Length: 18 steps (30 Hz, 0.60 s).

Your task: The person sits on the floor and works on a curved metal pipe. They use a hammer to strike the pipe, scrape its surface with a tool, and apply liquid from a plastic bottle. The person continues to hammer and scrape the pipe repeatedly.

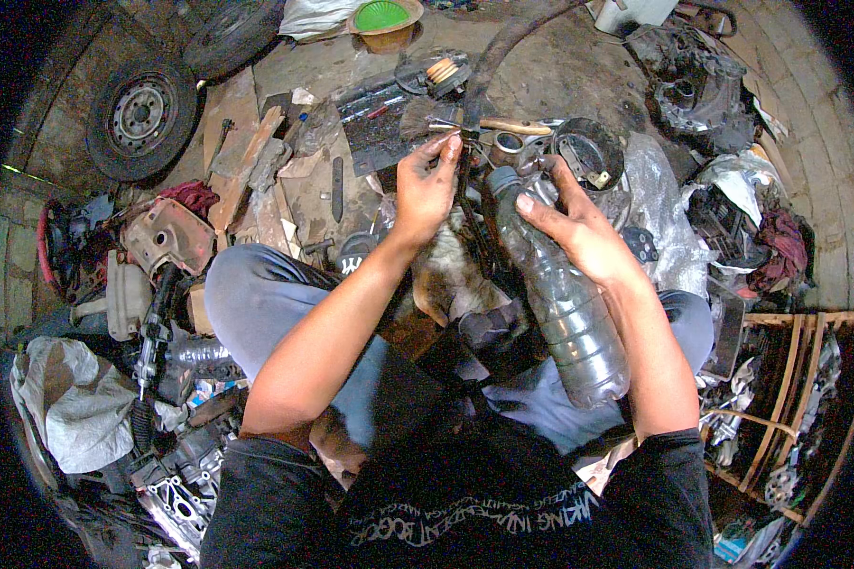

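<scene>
My right hand (579, 223) is wrapped around a clear, ribbed plastic bottle (569, 308), which slants with its neck pointing away from me and its base over my lap. The bottle looks mostly see-through; whether it holds liquid I cannot tell. To its left, my left hand (425, 185) is raised with thumb and fingers pinched together; what sits in the pinch is too small to make out. Just beyond those fingertips is a brush (517, 125) with a wooden handle and dark bristles. A metal ring-shaped part (586, 156) lies past my right hand.
Between my legs is a dirty metal casing (460, 270). A dark tray (375, 123) lies ahead. Wheels (142, 116) stand far left, with a green-lined bowl (381, 17) at the back. Greasy engine parts (702, 90) are at right, and a wooden rack (778, 408) is lower right.
</scene>
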Motion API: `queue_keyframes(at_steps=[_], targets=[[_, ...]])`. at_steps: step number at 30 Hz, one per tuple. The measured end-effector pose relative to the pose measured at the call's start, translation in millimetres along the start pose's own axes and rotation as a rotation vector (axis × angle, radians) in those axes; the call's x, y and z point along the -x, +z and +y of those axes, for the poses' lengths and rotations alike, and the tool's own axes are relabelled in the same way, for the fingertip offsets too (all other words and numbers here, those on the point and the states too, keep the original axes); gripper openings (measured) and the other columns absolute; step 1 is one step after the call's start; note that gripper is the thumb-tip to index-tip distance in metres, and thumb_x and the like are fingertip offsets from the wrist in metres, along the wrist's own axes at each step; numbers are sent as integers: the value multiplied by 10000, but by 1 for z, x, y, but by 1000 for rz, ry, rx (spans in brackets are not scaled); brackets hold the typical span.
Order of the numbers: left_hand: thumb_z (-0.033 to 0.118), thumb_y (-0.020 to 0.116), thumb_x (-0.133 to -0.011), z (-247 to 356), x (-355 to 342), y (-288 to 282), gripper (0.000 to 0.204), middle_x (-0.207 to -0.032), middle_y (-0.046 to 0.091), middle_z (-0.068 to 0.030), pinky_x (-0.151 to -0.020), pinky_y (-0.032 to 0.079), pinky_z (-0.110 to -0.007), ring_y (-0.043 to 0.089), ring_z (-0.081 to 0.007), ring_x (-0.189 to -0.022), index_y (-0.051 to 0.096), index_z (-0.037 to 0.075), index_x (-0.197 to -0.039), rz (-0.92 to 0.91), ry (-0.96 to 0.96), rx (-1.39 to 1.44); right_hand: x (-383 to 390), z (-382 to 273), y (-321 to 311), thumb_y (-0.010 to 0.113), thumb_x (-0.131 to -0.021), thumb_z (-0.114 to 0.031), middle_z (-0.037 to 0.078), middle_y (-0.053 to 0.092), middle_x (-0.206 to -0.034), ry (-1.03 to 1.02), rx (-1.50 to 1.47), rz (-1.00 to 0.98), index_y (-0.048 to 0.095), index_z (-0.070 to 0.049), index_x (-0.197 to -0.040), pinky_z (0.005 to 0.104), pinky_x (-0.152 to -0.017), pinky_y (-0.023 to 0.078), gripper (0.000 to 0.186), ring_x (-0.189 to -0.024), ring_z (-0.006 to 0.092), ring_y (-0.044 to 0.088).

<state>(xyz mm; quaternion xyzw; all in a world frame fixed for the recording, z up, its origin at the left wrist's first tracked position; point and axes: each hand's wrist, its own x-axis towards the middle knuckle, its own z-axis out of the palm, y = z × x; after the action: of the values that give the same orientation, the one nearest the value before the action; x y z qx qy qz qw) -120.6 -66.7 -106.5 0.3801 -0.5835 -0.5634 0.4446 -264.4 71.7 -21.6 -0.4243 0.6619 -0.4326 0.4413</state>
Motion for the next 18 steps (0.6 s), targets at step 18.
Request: queue_keyframes(at_steps=[18], targets=[[274, 644, -937, 10, 2, 4, 341, -957, 686, -72, -798, 472, -265, 590, -107, -861, 663, -49, -1045, -1, 77, -27, 3, 3, -14, 681, -829, -458, 311, 177, -1528, 82, 39, 27, 104, 133, -1462, 359, -1171, 136, 1041, -1451, 351, 156]])
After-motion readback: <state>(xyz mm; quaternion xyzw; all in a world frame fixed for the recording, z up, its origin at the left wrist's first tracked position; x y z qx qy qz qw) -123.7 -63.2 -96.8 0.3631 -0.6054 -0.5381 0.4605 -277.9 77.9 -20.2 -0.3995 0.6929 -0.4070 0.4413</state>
